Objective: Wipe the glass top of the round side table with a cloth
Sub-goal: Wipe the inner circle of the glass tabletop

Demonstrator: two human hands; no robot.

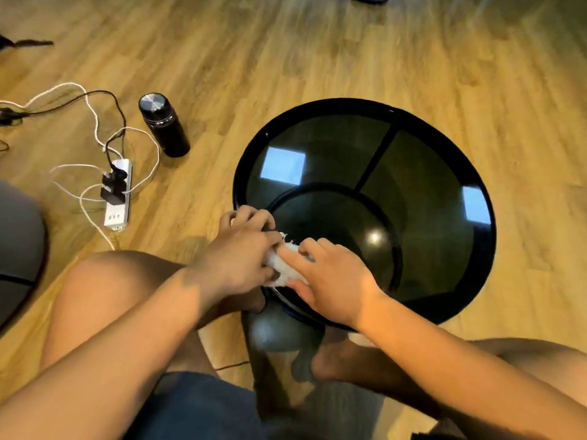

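Cloth [287, 268] lies bunched at the table's [476, 173] near-left edge, pinched between left hand [244, 255] and right hand [330, 281].

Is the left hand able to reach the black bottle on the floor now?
Probably yes: the left hand is on the cloth, but only bare floor separates it from the black bottle.

- Table [365, 214]: round, with a black rim and a dark smoked-glass top. It stands upright on a wood floor. Two bright rectangles and a small round light reflect in the glass. A black ring base and a strut show through it.
- Cloth [287, 265]: small, white and bunched up. It lies on the glass at the near-left edge, mostly covered by two hands.
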